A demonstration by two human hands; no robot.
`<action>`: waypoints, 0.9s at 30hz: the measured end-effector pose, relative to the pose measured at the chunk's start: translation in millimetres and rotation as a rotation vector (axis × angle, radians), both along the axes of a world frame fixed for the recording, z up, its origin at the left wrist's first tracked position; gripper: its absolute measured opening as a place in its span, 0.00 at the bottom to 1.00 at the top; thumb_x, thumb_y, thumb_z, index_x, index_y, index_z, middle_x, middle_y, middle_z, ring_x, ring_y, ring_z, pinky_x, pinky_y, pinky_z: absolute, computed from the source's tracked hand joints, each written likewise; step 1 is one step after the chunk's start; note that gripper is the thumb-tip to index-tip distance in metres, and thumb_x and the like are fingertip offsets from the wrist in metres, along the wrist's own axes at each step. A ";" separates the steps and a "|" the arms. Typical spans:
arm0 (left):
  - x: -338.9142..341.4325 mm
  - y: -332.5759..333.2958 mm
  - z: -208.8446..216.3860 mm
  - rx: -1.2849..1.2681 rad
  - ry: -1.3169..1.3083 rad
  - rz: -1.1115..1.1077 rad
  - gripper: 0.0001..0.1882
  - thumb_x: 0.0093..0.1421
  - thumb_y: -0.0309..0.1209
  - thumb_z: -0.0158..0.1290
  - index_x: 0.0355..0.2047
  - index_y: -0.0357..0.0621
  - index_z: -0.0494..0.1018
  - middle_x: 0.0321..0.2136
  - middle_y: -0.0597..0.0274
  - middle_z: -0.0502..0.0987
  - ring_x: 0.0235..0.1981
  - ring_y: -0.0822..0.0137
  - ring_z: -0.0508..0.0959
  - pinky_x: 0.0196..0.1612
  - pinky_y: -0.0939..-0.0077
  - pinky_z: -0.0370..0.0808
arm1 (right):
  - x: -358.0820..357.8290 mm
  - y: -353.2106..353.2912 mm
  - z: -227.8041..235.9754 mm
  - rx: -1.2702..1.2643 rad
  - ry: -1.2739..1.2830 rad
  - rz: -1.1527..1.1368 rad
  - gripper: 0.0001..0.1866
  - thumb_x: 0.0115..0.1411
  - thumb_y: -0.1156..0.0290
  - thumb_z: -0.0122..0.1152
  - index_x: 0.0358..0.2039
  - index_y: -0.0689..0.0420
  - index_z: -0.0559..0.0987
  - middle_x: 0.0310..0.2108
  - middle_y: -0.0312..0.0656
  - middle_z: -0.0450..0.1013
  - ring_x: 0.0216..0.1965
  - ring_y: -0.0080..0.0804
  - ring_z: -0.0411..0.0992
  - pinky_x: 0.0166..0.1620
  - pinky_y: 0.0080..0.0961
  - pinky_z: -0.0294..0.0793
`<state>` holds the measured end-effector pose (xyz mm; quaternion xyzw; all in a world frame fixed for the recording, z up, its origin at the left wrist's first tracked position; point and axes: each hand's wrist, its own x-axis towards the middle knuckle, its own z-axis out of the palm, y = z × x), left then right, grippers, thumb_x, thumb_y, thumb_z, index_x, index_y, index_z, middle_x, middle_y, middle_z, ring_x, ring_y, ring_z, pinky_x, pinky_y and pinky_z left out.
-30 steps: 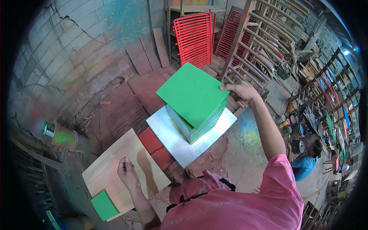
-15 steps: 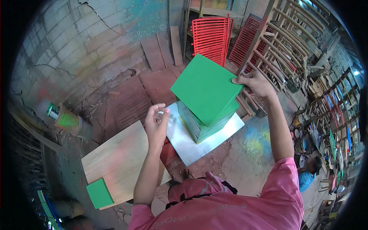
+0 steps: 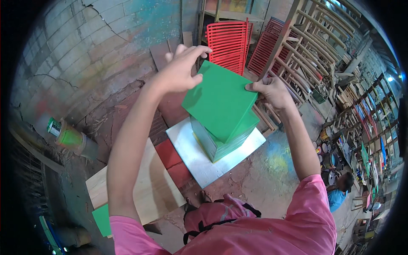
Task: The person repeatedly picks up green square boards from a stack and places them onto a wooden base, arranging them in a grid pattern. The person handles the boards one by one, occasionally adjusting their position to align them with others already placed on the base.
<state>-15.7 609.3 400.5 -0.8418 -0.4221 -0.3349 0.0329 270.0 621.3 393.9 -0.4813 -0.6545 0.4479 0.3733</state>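
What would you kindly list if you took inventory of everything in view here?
Green panel: 1, green, centre, held up
Stack of panels: 1, green-topped, below it
White board: 1, white, beneath the stack
Wooden board: 1, pale, lower left
Small green piece: 1, green, by wooden board's left corner
Red slatted frames: at least 2, red, top centre
Wooden frames: several, brown, upper right
Bucket: 1, green-and-grey, left
Block wall: 1, grey with blue, upper left
Containers: several, mixed, right
Co-worker: 1, blue shirt, right
Left hand: 1, bare, near panel's far-left corner
Right hand: 1, bare, gripping panel's right corner
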 end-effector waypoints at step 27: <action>74.9 65.7 82.5 -0.756 0.696 -0.118 0.49 0.47 0.26 0.62 0.66 0.44 0.45 0.44 0.60 0.76 0.47 0.62 0.73 0.53 0.61 0.63 | -2.8 10.4 8.3 0.127 0.020 0.027 0.14 0.39 0.68 0.71 0.13 0.62 0.73 0.14 0.35 0.69 0.16 0.19 0.66 0.20 0.21 0.64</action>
